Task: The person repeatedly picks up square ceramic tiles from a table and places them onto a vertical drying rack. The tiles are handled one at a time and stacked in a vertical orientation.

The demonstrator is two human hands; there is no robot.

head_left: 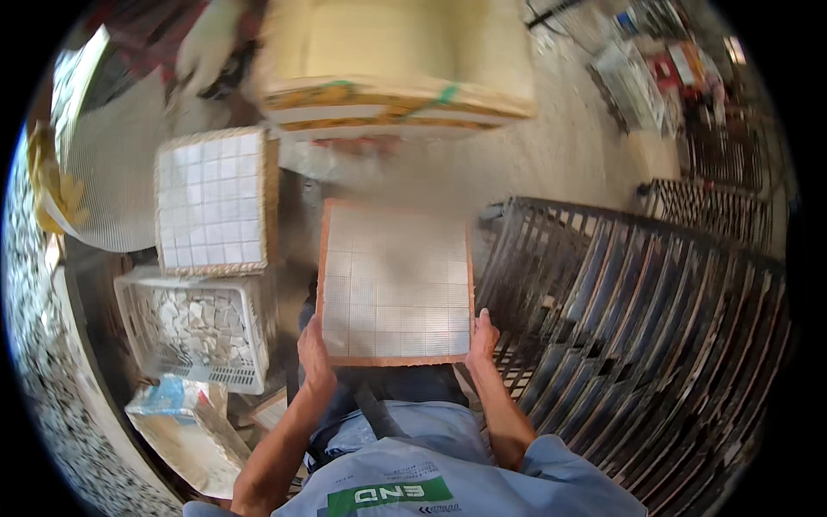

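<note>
In front of my body I hold a square tray [398, 284] with a reddish-brown rim, filled with white tiles laid in a grid. Fine mesh seems to cover the tiles, and the far part is blurred. My left hand [316, 351] is closed on the tray's near left edge. My right hand [483, 336] grips its near right edge, thumb up along the rim. To the left, a stack of white tile sheets [212, 202] rests with a rough tan edge. Below that stack stands a white plastic crate [250, 332] holding many broken white tile pieces.
A dark slatted rack [586, 215] with many upright trays fills the right side. Ahead is a large yellowish carton [392, 52] with tape. An opened carton [185, 435] lies at lower left. A yellow glove [56, 185] hangs at far left. Boxes [646, 86] stand at far right.
</note>
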